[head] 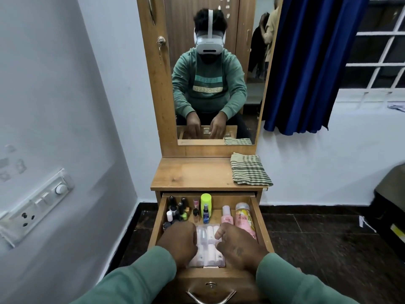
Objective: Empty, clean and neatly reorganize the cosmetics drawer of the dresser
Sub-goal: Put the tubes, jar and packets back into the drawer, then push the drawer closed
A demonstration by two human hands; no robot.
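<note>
A clear plastic pack of small white-and-pink bottles (208, 249) lies at the front of the open wooden drawer (262, 224), long axis front-to-back. The left hand (179, 244) and right hand (240, 245) grip its opposite sides.

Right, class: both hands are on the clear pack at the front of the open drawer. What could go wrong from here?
1. The left hand and right hand appear to grip the clear pack just in front of the upright nail polish bottles. Lifting it carelessly could topple them.
2. The pink bottles stand close beside the right hand, so a sideways move might tip them.
</note>
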